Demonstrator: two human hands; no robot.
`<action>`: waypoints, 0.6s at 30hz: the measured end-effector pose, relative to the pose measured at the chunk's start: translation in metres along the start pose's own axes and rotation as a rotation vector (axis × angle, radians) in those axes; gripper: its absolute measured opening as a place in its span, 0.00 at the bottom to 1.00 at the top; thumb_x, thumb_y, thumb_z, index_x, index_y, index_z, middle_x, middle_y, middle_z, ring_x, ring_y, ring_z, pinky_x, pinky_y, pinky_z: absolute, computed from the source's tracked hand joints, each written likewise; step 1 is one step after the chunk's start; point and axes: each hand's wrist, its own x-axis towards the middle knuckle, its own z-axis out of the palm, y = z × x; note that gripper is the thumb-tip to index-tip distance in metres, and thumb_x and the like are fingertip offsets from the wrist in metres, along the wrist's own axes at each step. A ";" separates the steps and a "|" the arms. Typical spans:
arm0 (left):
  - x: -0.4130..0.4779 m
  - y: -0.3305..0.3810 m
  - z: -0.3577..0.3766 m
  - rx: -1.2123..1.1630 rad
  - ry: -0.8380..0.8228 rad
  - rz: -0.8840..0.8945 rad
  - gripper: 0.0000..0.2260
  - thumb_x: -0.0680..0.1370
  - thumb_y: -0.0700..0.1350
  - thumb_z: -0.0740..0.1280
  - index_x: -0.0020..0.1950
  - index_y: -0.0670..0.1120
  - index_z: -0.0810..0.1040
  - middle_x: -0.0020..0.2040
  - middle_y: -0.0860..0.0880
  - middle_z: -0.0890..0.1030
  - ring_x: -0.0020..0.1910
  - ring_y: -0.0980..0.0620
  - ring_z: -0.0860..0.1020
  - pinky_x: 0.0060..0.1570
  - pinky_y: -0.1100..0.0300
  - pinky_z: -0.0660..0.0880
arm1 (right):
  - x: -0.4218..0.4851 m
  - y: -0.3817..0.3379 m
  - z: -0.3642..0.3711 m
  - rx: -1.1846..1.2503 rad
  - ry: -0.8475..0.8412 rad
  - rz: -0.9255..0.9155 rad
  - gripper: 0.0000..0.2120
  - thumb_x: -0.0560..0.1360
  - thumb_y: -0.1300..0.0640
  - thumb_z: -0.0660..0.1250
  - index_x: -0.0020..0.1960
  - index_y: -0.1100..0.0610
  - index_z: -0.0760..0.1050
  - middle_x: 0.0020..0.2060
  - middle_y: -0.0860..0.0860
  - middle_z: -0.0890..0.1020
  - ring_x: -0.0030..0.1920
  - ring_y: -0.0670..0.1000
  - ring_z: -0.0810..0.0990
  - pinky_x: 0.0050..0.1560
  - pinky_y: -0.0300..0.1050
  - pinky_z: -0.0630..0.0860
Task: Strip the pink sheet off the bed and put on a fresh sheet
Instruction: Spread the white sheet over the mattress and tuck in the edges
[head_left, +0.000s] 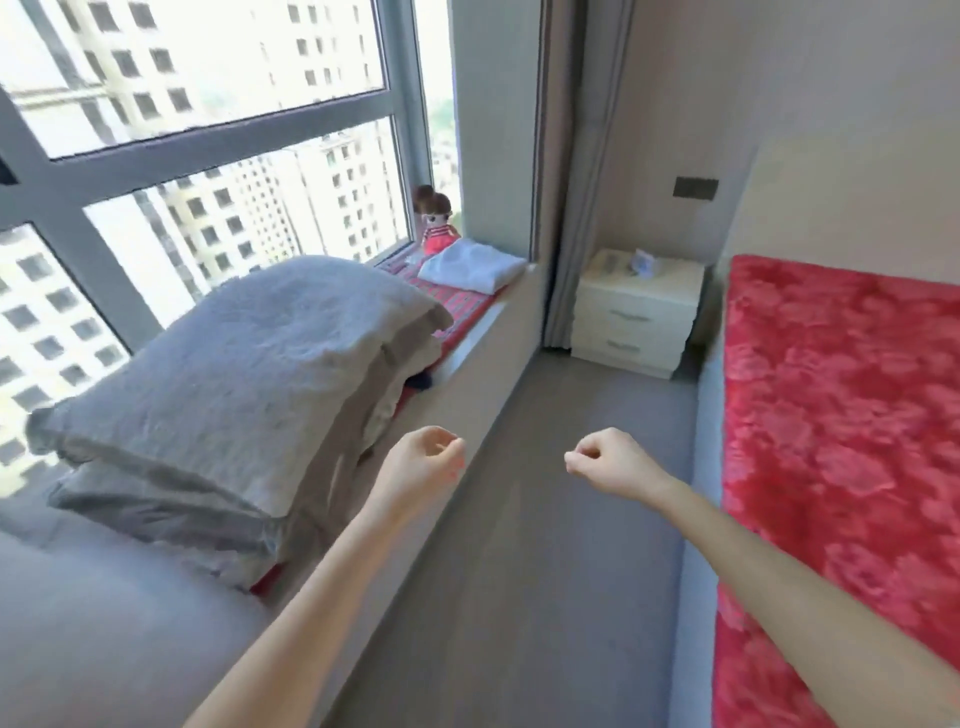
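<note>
The bed on the right is covered by a pink-red flowered sheet (841, 426) that lies flat. A folded white cloth (470, 267) rests on the window ledge at the far end. Both my arms reach out over the floor between ledge and bed. My left hand (423, 460) hangs near the ledge's edge with fingers curled, holding nothing. My right hand (605, 457) is likewise curled and holds nothing, a little left of the bed's side.
Two stacked grey pillows (234, 374) sit on the window ledge at the left, on grey bedding (93, 634). A doll (436, 223) stands by the window. A white nightstand (636, 312) stands against the far wall beside a grey curtain (576, 182). A grey floor strip (545, 545) runs ahead.
</note>
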 end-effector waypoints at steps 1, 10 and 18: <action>0.024 0.009 0.006 0.004 -0.002 0.009 0.11 0.66 0.55 0.61 0.38 0.51 0.78 0.39 0.49 0.84 0.43 0.48 0.82 0.51 0.50 0.78 | 0.019 0.002 -0.008 0.018 0.025 0.012 0.13 0.76 0.54 0.64 0.33 0.55 0.75 0.28 0.45 0.75 0.31 0.45 0.72 0.34 0.40 0.66; 0.253 0.046 0.040 0.152 -0.149 0.079 0.11 0.67 0.54 0.61 0.41 0.50 0.79 0.43 0.51 0.83 0.45 0.49 0.81 0.48 0.53 0.78 | 0.179 0.016 -0.056 0.130 0.119 0.154 0.12 0.76 0.53 0.64 0.41 0.59 0.79 0.27 0.44 0.74 0.30 0.45 0.72 0.36 0.40 0.67; 0.467 0.071 0.077 0.384 -0.240 0.276 0.08 0.77 0.46 0.64 0.48 0.43 0.80 0.47 0.47 0.82 0.46 0.47 0.80 0.46 0.56 0.76 | 0.317 0.048 -0.124 0.188 0.313 0.318 0.15 0.77 0.54 0.63 0.43 0.66 0.78 0.28 0.49 0.72 0.31 0.49 0.69 0.36 0.42 0.64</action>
